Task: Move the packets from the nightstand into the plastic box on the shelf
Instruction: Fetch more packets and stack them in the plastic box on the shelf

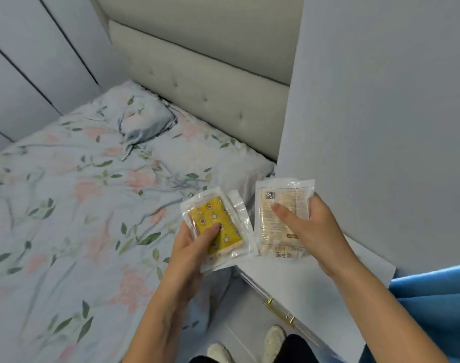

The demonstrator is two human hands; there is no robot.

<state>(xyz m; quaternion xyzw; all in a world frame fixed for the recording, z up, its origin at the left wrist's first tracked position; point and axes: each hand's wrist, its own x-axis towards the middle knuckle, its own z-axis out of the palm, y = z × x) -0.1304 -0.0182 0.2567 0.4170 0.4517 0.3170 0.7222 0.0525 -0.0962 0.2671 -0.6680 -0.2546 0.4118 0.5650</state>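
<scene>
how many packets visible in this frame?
3, possibly more. The clear plastic packet with the yellow star-print pad is in the left hand, a second clear packet stacked behind it. The pale clear packet with printed text is in the right hand.

floral bedsheet (66, 205) with pillow (142, 119) against tufted headboard (210, 87); blue curtain (438, 305) at right; 2 slippers (274, 339) below.

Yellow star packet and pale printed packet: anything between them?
Nothing held. In the head view, yellow star packet and pale printed packet are apart; through the gap show floral bedding and the nightstand top.
</scene>
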